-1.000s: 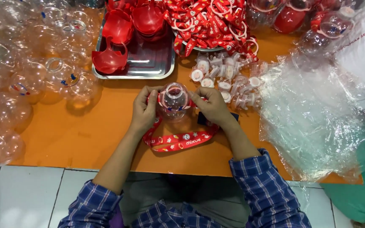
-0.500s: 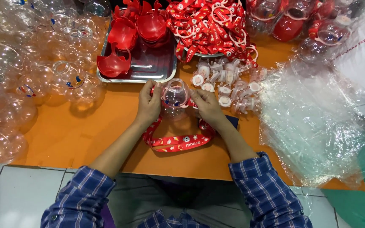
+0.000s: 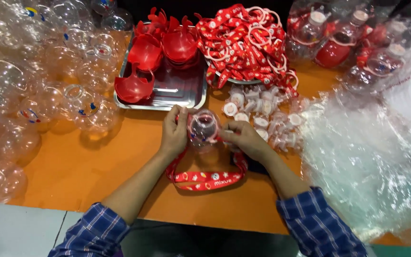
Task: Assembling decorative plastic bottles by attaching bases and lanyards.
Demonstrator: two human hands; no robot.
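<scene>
Head view
Left hand (image 3: 174, 133): fingers curled, pressed on the left side of the clear round bottle (image 3: 203, 129).
Right hand (image 3: 244, 139): fingertips pinching the bottle's right side at the pink ring.
Bottle: held between both hands just above the orange table (image 3: 96, 166), in front of the steel tray (image 3: 177, 93).
Red lanyard (image 3: 204, 178): loops from the bottle down onto the table, between the wrists.
Tray: holds red cup shells (image 3: 134, 85).
White caps (image 3: 258, 107): just right of the hands.
</scene>
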